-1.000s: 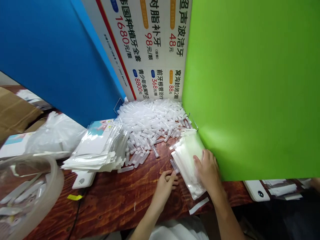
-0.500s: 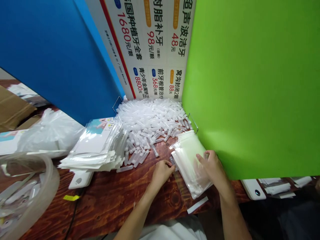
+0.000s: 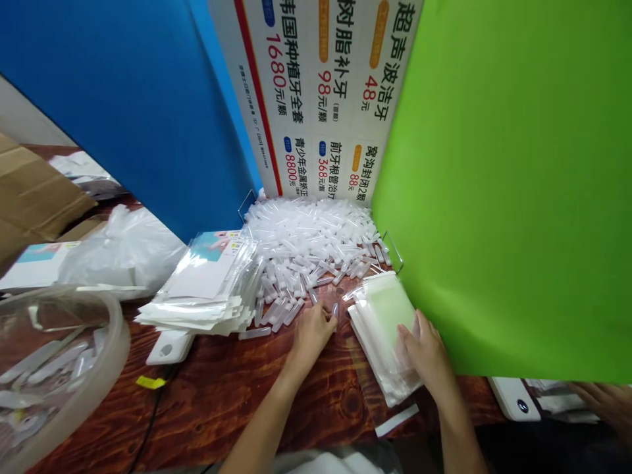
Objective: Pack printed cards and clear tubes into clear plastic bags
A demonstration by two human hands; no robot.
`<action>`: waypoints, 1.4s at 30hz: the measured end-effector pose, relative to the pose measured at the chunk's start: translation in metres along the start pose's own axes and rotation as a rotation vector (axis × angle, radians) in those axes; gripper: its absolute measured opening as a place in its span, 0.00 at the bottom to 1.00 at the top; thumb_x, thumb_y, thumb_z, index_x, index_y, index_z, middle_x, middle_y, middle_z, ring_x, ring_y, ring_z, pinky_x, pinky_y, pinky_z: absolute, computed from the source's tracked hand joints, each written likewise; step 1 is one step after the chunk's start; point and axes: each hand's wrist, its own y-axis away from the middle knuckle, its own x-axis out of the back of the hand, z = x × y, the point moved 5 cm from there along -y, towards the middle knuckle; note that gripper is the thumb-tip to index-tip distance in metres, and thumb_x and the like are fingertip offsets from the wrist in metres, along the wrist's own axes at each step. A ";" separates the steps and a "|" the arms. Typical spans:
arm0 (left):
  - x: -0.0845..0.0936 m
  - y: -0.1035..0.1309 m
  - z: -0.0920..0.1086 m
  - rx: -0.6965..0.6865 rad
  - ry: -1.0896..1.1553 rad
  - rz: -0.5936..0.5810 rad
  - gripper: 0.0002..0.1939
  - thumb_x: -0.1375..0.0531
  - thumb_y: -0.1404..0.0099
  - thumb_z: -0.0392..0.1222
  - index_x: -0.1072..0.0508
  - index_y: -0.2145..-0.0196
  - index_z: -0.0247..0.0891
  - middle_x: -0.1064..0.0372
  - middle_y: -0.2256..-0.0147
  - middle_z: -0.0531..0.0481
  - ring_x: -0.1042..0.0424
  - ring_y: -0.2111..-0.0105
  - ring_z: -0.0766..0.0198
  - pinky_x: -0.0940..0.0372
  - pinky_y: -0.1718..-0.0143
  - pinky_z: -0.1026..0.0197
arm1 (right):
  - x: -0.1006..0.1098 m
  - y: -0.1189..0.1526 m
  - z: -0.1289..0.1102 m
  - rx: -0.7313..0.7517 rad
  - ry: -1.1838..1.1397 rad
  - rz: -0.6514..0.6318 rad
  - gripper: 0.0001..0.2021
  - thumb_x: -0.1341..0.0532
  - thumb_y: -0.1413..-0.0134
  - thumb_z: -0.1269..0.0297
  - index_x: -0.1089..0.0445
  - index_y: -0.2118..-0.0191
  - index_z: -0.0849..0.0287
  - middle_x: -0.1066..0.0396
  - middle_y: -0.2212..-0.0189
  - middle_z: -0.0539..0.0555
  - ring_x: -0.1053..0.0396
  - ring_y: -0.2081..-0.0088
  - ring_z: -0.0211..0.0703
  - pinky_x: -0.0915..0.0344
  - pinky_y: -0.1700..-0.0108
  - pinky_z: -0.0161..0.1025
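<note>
My left hand (image 3: 315, 327) is closed at the front edge of a heap of small translucent plastic tubes (image 3: 313, 230). One clear tube (image 3: 335, 309) shows between its thumb and fingers, and another loose tube (image 3: 314, 297) lies just beyond the fingertips. My right hand (image 3: 421, 345) rests on the lower right of a stack of clear plastic bags (image 3: 382, 316), thumb and fingers apart. Some of its fingers are hidden from me. A white strip (image 3: 397, 421) lies below the stack.
Packed cards in clear sleeves (image 3: 202, 276) are stacked left of the heap. A round translucent tub (image 3: 116, 336) holds plastic pieces. Blue (image 3: 128, 99) and green (image 3: 503, 184) panels and a printed board (image 3: 320, 99) stand around the heap. A co-worker's hand (image 3: 607, 403) shows at far right.
My left hand has moved away from the bag stack, leftward towards the loose tubes, with a tube at its fingers. My right hand stays on the bags. The whole view has shifted slightly.
</note>
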 end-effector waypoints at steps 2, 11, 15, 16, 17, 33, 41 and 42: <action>-0.001 -0.007 0.016 -0.166 -0.047 -0.013 0.09 0.41 0.37 0.36 0.25 0.60 0.42 0.23 0.61 0.44 0.26 0.56 0.52 0.36 0.57 0.56 | 0.000 0.003 0.000 -0.001 -0.045 0.020 0.31 0.47 0.39 0.48 0.38 0.38 0.66 0.31 0.44 0.70 0.35 0.42 0.64 0.38 0.41 0.57; -0.022 -0.044 0.050 -0.634 -0.103 -0.151 0.10 0.41 0.38 0.29 0.22 0.71 0.40 0.26 0.53 0.44 0.32 0.49 0.51 0.39 0.47 0.50 | 0.002 0.007 -0.010 -0.007 -0.033 0.046 0.34 0.49 0.37 0.46 0.39 0.37 0.70 0.33 0.42 0.74 0.35 0.41 0.65 0.38 0.41 0.57; -0.010 -0.042 0.043 -0.644 -0.056 -0.113 0.07 0.40 0.38 0.31 0.25 0.71 0.39 0.25 0.57 0.43 0.29 0.53 0.53 0.36 0.48 0.52 | 0.003 0.009 -0.010 -0.009 -0.028 0.042 0.34 0.49 0.36 0.46 0.40 0.36 0.71 0.34 0.41 0.73 0.35 0.41 0.65 0.38 0.40 0.56; -0.004 -0.039 0.042 -0.633 -0.038 -0.096 0.07 0.41 0.37 0.31 0.26 0.70 0.39 0.25 0.58 0.43 0.28 0.54 0.54 0.35 0.50 0.53 | 0.003 0.009 -0.010 -0.008 -0.028 0.040 0.34 0.49 0.36 0.46 0.41 0.36 0.71 0.34 0.41 0.73 0.35 0.41 0.65 0.38 0.40 0.56; 0.003 -0.036 0.042 -0.619 -0.022 -0.077 0.07 0.42 0.37 0.31 0.27 0.70 0.39 0.25 0.58 0.43 0.27 0.54 0.55 0.34 0.51 0.54 | 0.003 0.009 -0.010 -0.006 -0.029 0.040 0.34 0.49 0.36 0.47 0.41 0.36 0.71 0.34 0.42 0.73 0.35 0.41 0.65 0.38 0.41 0.56; -0.039 0.072 0.105 -1.178 -0.160 0.015 0.12 0.51 0.31 0.27 0.31 0.58 0.35 0.27 0.45 0.38 0.32 0.40 0.58 0.42 0.35 0.48 | 0.013 0.007 0.008 -0.321 -0.535 -0.125 0.32 0.51 0.43 0.35 0.33 0.46 0.57 0.28 0.46 0.63 0.32 0.44 0.59 0.35 0.43 0.50; -0.037 0.081 0.103 -1.253 -0.006 -0.424 0.12 0.44 0.30 0.40 0.27 0.50 0.41 0.30 0.41 0.42 0.40 0.35 0.57 0.62 0.29 0.45 | 0.011 0.005 0.012 -0.374 -0.582 -0.244 0.33 0.35 0.54 0.39 0.36 0.48 0.55 0.22 0.58 0.58 0.24 0.56 0.56 0.30 0.55 0.47; -0.032 0.080 0.102 -1.228 0.017 -0.442 0.15 0.42 0.30 0.44 0.28 0.47 0.42 0.32 0.40 0.42 0.41 0.34 0.55 0.62 0.29 0.44 | 0.009 0.005 0.012 -0.368 -0.557 -0.253 0.33 0.34 0.54 0.39 0.36 0.48 0.56 0.23 0.57 0.58 0.24 0.56 0.57 0.30 0.55 0.47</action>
